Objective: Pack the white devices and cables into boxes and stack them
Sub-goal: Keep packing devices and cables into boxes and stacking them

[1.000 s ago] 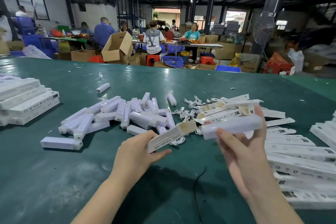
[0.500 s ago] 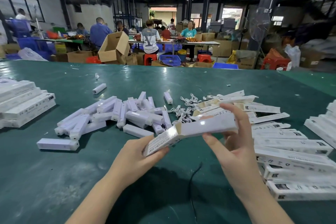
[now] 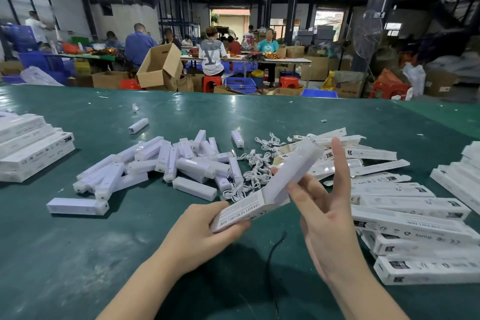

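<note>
left hand grips a box; right hand pinches a device half inside (packed stacks flank both hands; loose devices remain beyond).

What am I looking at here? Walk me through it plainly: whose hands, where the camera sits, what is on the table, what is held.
There is no machine here. A person wears a wide-angle camera on the head, so you see their own two bare hands from above and behind.

The left hand grips a long white printed cardboard box by its closed end. The right hand holds a white plastic bar-shaped device whose lower end sits in the box's open mouth.

On the green table lie a loose pile of white devices, a tangle of white cables, flat unfilled boxes, and stacked boxes at the left and right. Other workers sit at tables behind.
</note>
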